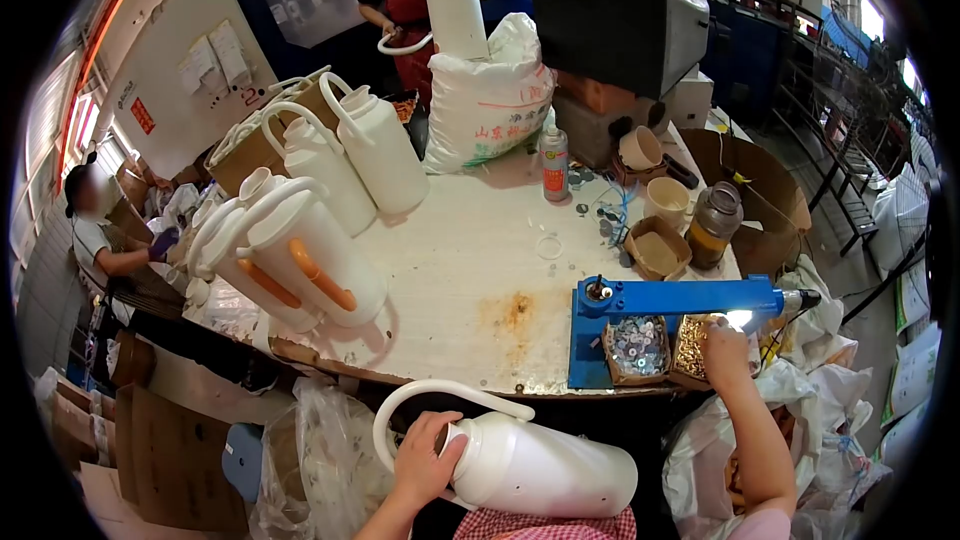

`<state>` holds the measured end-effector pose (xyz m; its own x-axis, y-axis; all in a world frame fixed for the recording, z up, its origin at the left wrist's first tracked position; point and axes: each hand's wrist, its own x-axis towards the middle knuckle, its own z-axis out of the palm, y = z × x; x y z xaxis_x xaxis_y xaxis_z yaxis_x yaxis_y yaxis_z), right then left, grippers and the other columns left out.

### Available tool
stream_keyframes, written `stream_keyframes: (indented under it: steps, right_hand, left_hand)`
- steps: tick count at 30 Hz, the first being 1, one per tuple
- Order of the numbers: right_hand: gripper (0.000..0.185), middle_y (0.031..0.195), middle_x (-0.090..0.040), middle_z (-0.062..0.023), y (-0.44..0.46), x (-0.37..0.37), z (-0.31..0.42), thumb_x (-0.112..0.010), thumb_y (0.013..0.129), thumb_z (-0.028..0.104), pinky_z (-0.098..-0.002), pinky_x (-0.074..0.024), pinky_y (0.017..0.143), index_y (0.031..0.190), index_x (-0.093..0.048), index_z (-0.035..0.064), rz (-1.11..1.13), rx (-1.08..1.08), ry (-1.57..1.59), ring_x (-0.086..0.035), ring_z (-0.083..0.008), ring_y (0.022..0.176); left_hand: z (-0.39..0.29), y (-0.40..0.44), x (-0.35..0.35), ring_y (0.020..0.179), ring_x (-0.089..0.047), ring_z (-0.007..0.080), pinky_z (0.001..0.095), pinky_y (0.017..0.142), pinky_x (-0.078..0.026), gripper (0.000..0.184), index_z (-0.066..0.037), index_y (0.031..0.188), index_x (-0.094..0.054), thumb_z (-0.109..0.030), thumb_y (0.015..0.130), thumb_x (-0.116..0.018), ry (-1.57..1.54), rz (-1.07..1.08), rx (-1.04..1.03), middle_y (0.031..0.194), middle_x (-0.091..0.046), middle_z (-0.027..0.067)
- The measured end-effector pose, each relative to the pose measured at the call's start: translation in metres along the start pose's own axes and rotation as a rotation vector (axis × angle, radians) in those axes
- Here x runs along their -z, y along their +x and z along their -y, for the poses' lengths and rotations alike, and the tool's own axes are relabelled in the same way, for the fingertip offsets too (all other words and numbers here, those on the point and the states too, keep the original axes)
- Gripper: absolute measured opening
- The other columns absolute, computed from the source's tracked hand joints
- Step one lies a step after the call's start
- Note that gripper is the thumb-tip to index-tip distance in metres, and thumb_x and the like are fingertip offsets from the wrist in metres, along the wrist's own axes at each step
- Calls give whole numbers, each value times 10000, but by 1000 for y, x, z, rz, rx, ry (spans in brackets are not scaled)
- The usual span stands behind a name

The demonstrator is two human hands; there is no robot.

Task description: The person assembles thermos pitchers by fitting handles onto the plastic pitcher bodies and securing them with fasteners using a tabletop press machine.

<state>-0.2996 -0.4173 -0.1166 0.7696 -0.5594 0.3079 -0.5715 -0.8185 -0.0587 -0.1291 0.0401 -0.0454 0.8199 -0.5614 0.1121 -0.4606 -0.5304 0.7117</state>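
Across my lap lies a white jug (pixel 545 465) on its side, its curved white handle arching up at the left and small holes showing in its wall. My left hand (pixel 428 455) is wrapped round the jug's neck end. At the right, my right hand (pixel 728 348) reaches into a small box of brass-coloured screws (pixel 689 348), fingers bunched together; whatever they pinch is hidden. Beside it stands a box of grey washers (pixel 637 348). Over both boxes runs the arm of a blue bench machine (pixel 680 296), with a bright lamp near its right end.
Several white jugs (pixel 385 155) stand on the table's left side, some with orange grips (pixel 322 275). Behind are a white sack (pixel 485 120), a spray can (pixel 554 165) and a jar (pixel 714 225). A co-worker in a red apron (pixel 412 0) holds another jug; another person is far left.
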Motion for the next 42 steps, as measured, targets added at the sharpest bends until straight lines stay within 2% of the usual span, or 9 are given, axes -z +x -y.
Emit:
stream_keyframes:
  steps: [5,8,14,16,20,24,32,40,42]
  right_hand:
    - [125,814,-675,-126,-19,6,-12,-741,783,177,-476,-497,645,789,-660,81,68,-13,33,-652,-340,719]
    - [120,759,-659,-121,-28,15,-10,-737,789,169,-476,-489,638,775,-653,84,-37,22,9,-641,-344,702]
    - [159,707,-658,-135,-17,39,20,-755,781,158,-426,-494,610,765,-629,63,-46,-75,315,-634,-325,643]
    - [109,689,-656,-112,-21,37,15,-732,798,97,-370,-492,598,824,-649,32,-33,-133,469,-637,-242,616]
    - [95,819,-720,-70,-14,68,39,-696,880,33,-251,-518,641,953,-690,-28,6,-391,1134,-680,-112,775]
    - [107,928,-739,-94,20,85,89,-663,924,27,-233,-529,732,1004,-695,-39,-39,-189,1475,-696,-127,857]
    - [141,981,-746,-70,96,74,152,-668,953,102,-250,-521,807,1030,-705,-11,-13,35,1428,-674,-106,911]
    - [131,943,-749,-58,102,73,161,-681,943,104,-227,-521,750,1004,-711,-9,87,33,1373,-672,-89,844]
    - [118,828,-735,-53,103,76,166,-711,904,78,-219,-516,679,955,-715,-28,20,19,1231,-649,-70,737]
  left_hand:
    - [3,3,-2,1019,-601,342,405,891,-482,332,-80,1146,-646,-233,852,-674,-16,7,7,1049,-629,119]
    - [5,3,-3,1020,-601,341,405,885,-485,337,-84,1152,-644,-242,857,-674,-13,4,-10,1046,-630,118]
    - [0,8,-3,1030,-599,351,406,894,-484,336,-79,1147,-641,-231,850,-677,-20,35,5,1053,-628,124]
    - [0,8,-6,1037,-594,361,407,918,-475,318,-65,1135,-638,-205,851,-666,11,-5,10,1066,-621,145]
    - [1,9,-7,1019,-591,359,410,929,-457,317,-38,1148,-628,-193,873,-639,-65,11,-15,1073,-609,165]
    - [4,14,-15,991,-588,349,401,892,-459,309,-31,1148,-621,-223,906,-614,-116,19,11,1051,-601,159]
    - [9,14,-15,987,-588,346,403,888,-462,337,-35,1164,-618,-196,868,-634,-133,-6,-12,1057,-598,156]
    - [12,19,-14,973,-587,348,400,875,-468,352,-35,1162,-621,-159,834,-640,-149,2,-34,1051,-594,162]
    - [13,19,-15,972,-587,347,399,873,-468,353,-36,1163,-622,-170,837,-641,-152,17,-32,1051,-593,163]
